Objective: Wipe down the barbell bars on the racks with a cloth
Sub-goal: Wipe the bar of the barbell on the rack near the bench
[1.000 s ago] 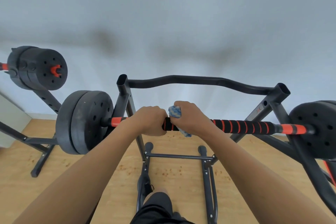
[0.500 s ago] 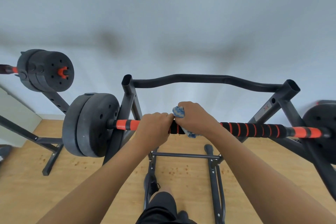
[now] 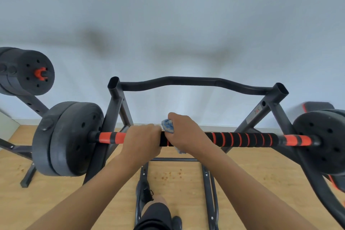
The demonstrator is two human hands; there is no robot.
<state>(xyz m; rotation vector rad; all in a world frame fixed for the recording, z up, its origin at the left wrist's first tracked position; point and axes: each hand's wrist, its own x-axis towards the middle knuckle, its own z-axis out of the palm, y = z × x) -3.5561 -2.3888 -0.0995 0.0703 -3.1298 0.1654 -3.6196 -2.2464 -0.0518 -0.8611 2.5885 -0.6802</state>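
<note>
A black barbell bar [image 3: 242,139] with orange rings lies across a dark rack [image 3: 115,102], black weight plates on its left end [image 3: 65,138] and right end [image 3: 323,142]. My left hand [image 3: 143,139] grips the bar left of its middle. Right beside it, my right hand [image 3: 186,133] grips the bar through a blue and white cloth [image 3: 168,126], which pokes out above my thumb and hangs a little below the bar. The two hands almost touch.
A curved black crossbar [image 3: 196,82] joins the rack's uprights behind the bar. A second loaded barbell [image 3: 35,73] sits on another rack at far left. Rack feet [image 3: 209,188] and my leg [image 3: 155,209] are on the wooden floor below. A black-and-red bench [image 3: 317,106] shows at right.
My view has shifted slightly. Both hands keep their grip near the bar's middle, the cloth hand staying right beside the left hand.
</note>
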